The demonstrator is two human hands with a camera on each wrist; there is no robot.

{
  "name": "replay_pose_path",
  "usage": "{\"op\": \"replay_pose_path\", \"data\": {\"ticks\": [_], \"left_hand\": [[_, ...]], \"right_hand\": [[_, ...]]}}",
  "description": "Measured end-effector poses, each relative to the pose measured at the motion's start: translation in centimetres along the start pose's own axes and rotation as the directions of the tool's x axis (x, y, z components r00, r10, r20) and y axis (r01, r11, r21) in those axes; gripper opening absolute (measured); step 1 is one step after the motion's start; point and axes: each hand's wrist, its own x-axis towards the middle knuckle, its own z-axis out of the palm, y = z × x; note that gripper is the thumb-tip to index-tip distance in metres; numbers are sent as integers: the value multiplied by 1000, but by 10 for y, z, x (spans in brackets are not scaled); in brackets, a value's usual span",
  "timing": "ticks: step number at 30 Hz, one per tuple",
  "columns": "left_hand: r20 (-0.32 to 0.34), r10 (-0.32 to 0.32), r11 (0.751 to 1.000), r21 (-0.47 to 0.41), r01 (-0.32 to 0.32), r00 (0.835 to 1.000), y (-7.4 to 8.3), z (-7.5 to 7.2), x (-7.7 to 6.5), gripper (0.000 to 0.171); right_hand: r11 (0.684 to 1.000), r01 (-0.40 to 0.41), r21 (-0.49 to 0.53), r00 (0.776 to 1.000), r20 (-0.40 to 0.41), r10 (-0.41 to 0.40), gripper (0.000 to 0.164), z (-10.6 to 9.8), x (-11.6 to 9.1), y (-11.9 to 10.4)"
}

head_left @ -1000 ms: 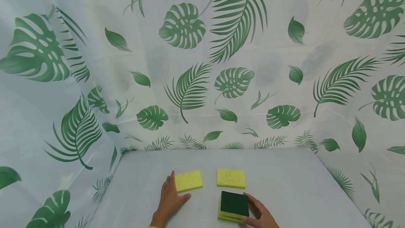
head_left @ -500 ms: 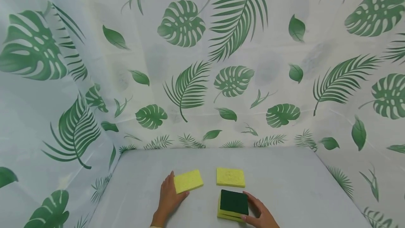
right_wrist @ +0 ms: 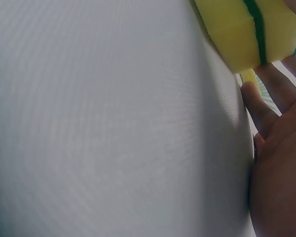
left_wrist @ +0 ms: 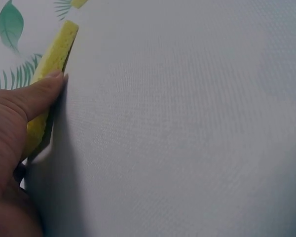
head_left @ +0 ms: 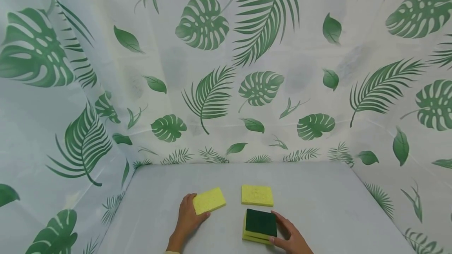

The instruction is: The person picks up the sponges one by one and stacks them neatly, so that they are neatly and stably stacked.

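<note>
On the table my left hand [head_left: 186, 219] holds a thin yellow sponge [head_left: 210, 200] at its left end, fingers along the far side and thumb at the near edge. The left wrist view has the thumb pressed against the side of that sponge [left_wrist: 64, 48]. My right hand [head_left: 292, 233] grips a stack of two scouring sponges [head_left: 261, 222], yellow with dark green tops, from the right side. Its thumb is at the near right corner. Yellow foam and green layers of the stack [right_wrist: 234, 37] show beside the fingers in the right wrist view.
Another flat yellow sponge [head_left: 257, 195] lies just behind the stack. The table [head_left: 325, 191] has a pale cover. White cloth [head_left: 219, 62] printed with green leaves rises behind it and at both sides.
The left sponge has turned slightly counterclockwise, its right end swinging away, and the left fingers have curled in closer to it. The right hand and its stack stay nearly the same.
</note>
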Motion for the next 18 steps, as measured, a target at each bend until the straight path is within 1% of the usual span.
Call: {"op": "replay_pose_path", "data": {"ticks": [4,7,9,13,18], "left_hand": [[20,-42,997,-60,44,999,3,-4,-1,89],[44,-76,991,-108,80,996,5,-7,-3,91],[65,-98,987,-121,105,993,6,-9,-3,91],[102,-102,986,-122,114,990,10,-13,-4,90],[174,-87,979,-169,116,981,15,-17,-4,90]], "right_hand": [[1000,-8,-3,1000,-3,8,90,1,1,-1],[1000,1,3,1000,2,-1,89,0,0,0],[1000,10,9,1000,5,-10,89,-1,0,0],[1000,25,7,1000,6,-25,88,-1,-2,0],[1000,25,-1,1000,-1,-25,89,-1,-3,-2]]}}
